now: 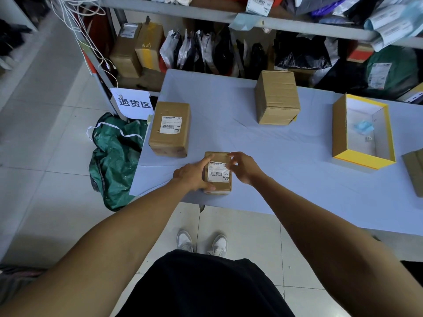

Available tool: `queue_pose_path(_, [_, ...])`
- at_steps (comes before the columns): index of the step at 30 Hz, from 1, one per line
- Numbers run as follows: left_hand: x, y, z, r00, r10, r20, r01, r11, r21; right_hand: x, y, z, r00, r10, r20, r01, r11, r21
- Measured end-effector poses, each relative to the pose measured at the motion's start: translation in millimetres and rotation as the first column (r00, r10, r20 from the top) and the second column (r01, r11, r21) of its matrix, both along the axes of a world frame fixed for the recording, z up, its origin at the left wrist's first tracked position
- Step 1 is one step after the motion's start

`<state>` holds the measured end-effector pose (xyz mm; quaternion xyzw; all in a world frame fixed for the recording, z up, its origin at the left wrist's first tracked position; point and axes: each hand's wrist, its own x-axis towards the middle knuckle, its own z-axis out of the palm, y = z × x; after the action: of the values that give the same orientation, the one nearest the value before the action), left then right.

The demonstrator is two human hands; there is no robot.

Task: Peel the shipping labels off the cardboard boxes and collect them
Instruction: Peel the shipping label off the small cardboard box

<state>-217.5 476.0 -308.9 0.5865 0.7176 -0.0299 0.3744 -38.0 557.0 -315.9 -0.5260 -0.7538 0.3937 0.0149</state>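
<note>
A person stands at a worktop [274, 179] covered in a pale blue-grey cloth, both bare arms stretched forward over its near edge. The left hand [192, 176] wraps the left side of a small cardboard box [217, 189], thumb along its near left corner and forefinger laid over the top, clamping it in place. On the top of this box sits a white shipping label [218, 175] with a barcode. The right hand [243, 167] is at the label's far right corner, fingertips drawn together in a pinch there; whether the corner has lifted cannot be told. A second box [170, 143] stands further back and to the left, near the worktop's left edge, with its own label [171, 124] flat on top. A third, taller box [277, 97] stands well apart towards the far side, showing no label on the faces in view. To the right lies an open yellow-edged box [341, 133] with a crumpled bit of blue material [364, 128] inside. On the floor by the worktop's left end lies a green sack [114, 161], beside a white paper sign [134, 102] fixed to a shelf post. Behind the worktop, a shelf [206, 12] is packed with parcels and bags.
</note>
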Motion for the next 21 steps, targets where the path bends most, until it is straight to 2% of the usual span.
queue_pose_path(21, [-0.1,0.9,-1.7,1.000,-0.008,0.000,0.008,1.000,0.008,0.1,0.2,6.2,1.000,-0.019,0.005,0.019,0.999,-0.039])
